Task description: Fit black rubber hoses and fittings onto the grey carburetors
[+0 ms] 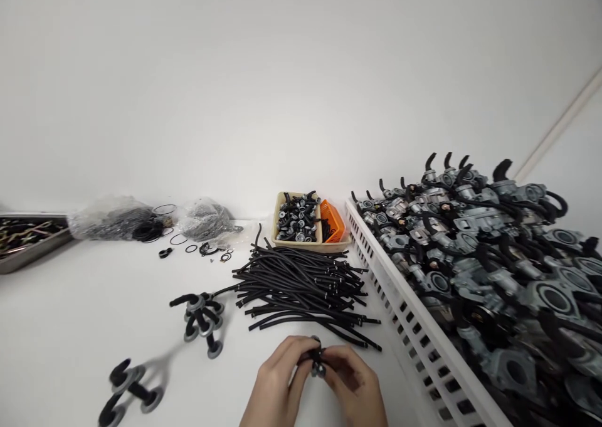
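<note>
**Hold square and steady**

Head view: grasped by left fingers [301, 348] and right fingers [339, 353], small rounded black-and-grey metal-and-rubber-looking parts [317, 370] over flat white surface [61, 326], near thin black rubbery hoses [301, 278]. Probably best to align first, then press evenly; cannot see exact fit.

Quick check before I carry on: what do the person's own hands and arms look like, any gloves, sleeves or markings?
Both the left hand and the right hand are bare: no gloves, and no rings, watch or markings that I can see. No sleeves show; the picture's lower edge cuts the arms off. Finer details, such as the nails, are too small to tell.
</note>
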The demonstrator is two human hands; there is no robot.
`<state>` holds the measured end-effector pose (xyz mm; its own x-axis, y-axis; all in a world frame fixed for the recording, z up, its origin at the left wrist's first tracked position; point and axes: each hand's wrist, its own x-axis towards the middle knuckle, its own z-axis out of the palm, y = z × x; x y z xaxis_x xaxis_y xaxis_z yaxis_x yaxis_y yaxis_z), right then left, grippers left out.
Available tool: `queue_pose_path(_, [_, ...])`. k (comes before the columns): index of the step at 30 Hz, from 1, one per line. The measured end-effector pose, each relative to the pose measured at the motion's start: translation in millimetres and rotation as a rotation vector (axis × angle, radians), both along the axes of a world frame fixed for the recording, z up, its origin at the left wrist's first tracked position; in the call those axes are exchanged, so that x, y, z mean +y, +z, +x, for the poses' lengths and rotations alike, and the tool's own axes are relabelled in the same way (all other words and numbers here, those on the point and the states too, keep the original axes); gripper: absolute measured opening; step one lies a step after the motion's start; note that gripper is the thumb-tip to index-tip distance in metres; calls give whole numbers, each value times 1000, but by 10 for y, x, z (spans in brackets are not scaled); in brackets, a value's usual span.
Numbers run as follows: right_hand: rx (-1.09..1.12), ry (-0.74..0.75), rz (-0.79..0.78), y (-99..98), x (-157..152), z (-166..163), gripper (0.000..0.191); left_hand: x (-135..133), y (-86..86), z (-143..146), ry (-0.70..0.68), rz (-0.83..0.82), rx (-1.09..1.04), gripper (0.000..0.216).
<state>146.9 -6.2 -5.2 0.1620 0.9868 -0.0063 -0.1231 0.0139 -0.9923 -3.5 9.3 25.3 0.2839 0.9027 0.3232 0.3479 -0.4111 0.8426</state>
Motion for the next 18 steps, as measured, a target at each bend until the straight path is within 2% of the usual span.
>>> queue_pose_path(3, [-8,-46,-35,25,4,10,32,-68,-131,-162,91,78,-21,21])
queue_pose_path(7, [-72,-81,-44,-3,0,26,35,-204,-215,-413,246,199,33,27])
queue_pose_path(10, [-102,-84,-51,-29,-4,53,35,-313,-265,-542,324,152,12,26])
queue_pose_path(13, [-108,-82,-53,-55,2,78,35,-382,-350,-621,309,50,11,30])
queue_pose_path(18, [-91,-96,-59,-118,10,99,36,-411,-468,-769,222,64,132,28])
